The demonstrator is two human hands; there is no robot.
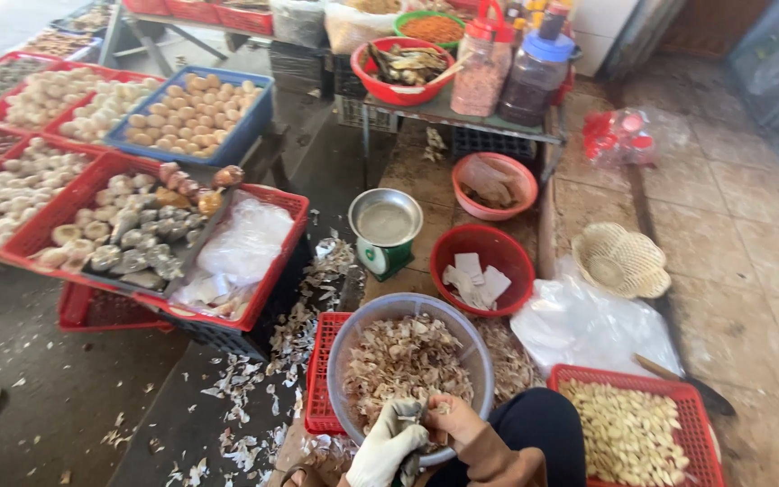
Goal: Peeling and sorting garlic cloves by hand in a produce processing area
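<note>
The left hand (388,446), in a white work glove, and the bare right hand (451,424) meet over the near rim of a metal bowl (475,347) full of papery garlic skins (403,361); both are curled around something small between them, probably a garlic clove, though the fingers hide it and I cannot tell which hand has the grip. The bowl sits on a red perforated tray (322,374), and at its 4 o'clock a red basket of peeled cloves (628,433) waits. The likely trouble, as I judge it, is mess: skins spilling past the rim onto the already littered ground (254,379), or the bowl rocking on its tray. At 12 o'clock stand a small green kitchen scale (386,230) and a red basin (482,257); at 10 o'clock red crates of shellfish (119,221). The floor is worn tile on the right, dark concrete on the left.
</note>
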